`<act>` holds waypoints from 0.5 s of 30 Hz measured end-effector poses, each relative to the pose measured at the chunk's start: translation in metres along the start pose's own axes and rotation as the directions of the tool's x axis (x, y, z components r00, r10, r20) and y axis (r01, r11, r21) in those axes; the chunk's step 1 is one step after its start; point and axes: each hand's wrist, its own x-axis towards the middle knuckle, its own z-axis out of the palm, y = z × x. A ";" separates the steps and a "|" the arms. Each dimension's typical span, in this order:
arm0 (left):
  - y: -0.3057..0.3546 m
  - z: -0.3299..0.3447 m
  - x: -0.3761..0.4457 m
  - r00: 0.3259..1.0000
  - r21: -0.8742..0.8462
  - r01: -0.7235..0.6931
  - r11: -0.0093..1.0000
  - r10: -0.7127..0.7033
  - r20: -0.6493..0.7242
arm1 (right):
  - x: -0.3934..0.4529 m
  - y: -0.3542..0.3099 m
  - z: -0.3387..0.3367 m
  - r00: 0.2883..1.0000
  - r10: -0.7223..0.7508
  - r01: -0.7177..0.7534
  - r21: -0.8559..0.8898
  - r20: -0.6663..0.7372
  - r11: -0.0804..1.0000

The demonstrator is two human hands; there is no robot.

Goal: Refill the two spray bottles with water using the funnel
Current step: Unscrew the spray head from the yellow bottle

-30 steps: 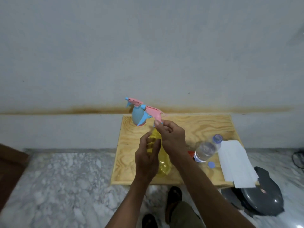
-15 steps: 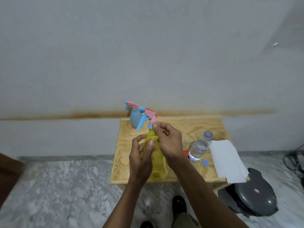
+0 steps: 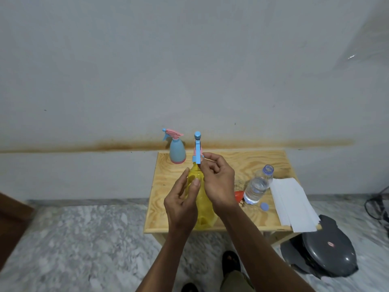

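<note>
A yellow spray bottle stands near the front of the small wooden table. My left hand wraps around its body. My right hand pinches the collar of its pink-and-blue spray head at the neck, nozzle pointing away from me. A blue spray bottle with its head on stands at the table's back left. An open clear water bottle stands to the right, its blue cap lying beside it. A red funnel is partly hidden behind my right wrist.
White paper sheets overhang the table's right front corner. A dark grey lidded bin sits on the marble floor at the right. The wall stands just behind the table. My feet show below the table's front edge.
The spray head on the yellow bottle has turned from pointing left to pointing away from me, with my right fingers at its collar. The camera view has shifted, so the blue bottle now shows apart.
</note>
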 end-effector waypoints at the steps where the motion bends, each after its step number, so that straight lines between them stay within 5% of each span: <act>1: 0.000 0.000 0.000 1.000 0.001 0.003 1.000 -0.003 0.003 | 0.000 0.000 0.001 1.000 -0.009 0.009 0.003 -0.013 1.000; 15: -0.001 -0.007 0.007 0.999 -0.007 0.036 0.999 -0.035 0.041 | 0.003 -0.003 0.006 0.999 0.034 -0.034 0.009 -0.017 0.999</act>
